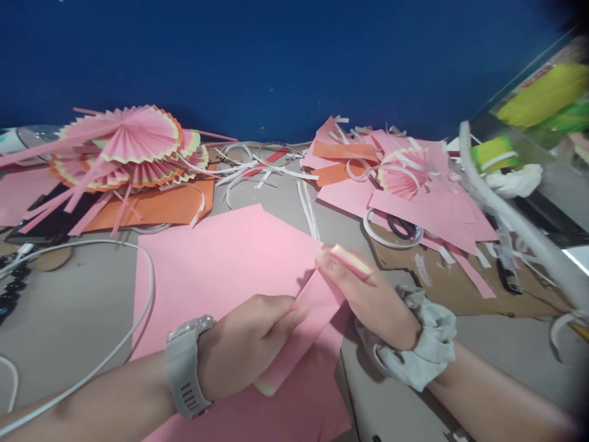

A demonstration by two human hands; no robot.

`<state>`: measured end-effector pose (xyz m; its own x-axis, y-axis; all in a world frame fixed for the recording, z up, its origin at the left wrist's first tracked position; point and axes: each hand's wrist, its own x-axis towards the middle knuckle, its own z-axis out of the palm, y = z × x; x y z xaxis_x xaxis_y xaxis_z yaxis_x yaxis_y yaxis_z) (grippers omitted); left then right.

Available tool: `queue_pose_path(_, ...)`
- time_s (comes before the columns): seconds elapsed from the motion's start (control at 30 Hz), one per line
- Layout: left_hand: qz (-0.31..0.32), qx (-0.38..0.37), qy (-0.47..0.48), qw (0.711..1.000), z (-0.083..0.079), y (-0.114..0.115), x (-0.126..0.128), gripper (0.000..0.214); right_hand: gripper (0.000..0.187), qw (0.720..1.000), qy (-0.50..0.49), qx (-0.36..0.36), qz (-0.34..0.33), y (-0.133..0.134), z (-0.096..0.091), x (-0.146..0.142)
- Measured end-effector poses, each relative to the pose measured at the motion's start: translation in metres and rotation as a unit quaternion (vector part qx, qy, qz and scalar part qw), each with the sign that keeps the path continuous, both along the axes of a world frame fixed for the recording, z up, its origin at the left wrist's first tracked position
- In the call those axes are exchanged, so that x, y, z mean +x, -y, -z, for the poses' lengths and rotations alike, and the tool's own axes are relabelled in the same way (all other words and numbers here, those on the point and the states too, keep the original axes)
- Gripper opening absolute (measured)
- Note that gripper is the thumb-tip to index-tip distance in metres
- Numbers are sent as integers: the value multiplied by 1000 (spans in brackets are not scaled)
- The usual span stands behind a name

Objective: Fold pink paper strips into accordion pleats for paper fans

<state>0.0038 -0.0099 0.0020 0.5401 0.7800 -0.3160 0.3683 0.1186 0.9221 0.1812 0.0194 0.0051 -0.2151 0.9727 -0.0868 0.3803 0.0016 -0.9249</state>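
Observation:
Between my two hands is a narrow folded strip of pink paper (306,328) with pale yellow edges at its ends. My left hand (253,337), with a watch on the wrist, pinches the strip near its middle and lower part. Around its upper end my right hand (359,285) is closed, thumb on top; a scrunchie sits on that wrist. The strip is held slanted above large pink paper sheets (207,258) lying on the grey table. My fingers under the strip are mostly hidden.
Pleated pink paper fans (138,138) are piled at the back left on orange paper (156,205). Several white paper strips (248,162) lie at the back middle. Pink sheets (414,209) cover cardboard (400,252) on the right. A white cable (150,270) loops across the left.

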Motion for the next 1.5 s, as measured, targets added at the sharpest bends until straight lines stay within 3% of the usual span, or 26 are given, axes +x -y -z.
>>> queue_pose_path(0.13, -1, -34, -13, 999, -2, 3, 4, 51, 27, 999, -7, -16, 34, -2, 1, 2)
queue_pose_path(0.37, -37, -18, 0, 999, -3, 8, 10, 53, 28, 998, -4, -4, 59, -4, -2, 3)
queue_pose_path(0.87, -50, -35, 37, 997, -2, 9, 7, 54, 30, 998, -1, 20, 56, -4, -5, 1)
queue_pose_path(1.07, -139, -109, 91, 980, -4, 5, 9, 47, 41, 995, 19, -36, -91, -2, -8, -3)
queue_pose_path(1.17, -145, -109, 95, 979, -4, 4, 10, 47, 44, 993, 16, -37, -111, 0, -8, -7)
queue_pose_path(1.33, -147, -83, 100, 981, -1, 6, 8, 48, 54, 968, -43, -97, -230, 2, -7, -10)
queue_pose_path(1.5, -147, -57, 110, 981, 1, 5, 7, 44, 53, 965, -12, -127, -231, 5, -5, -13)
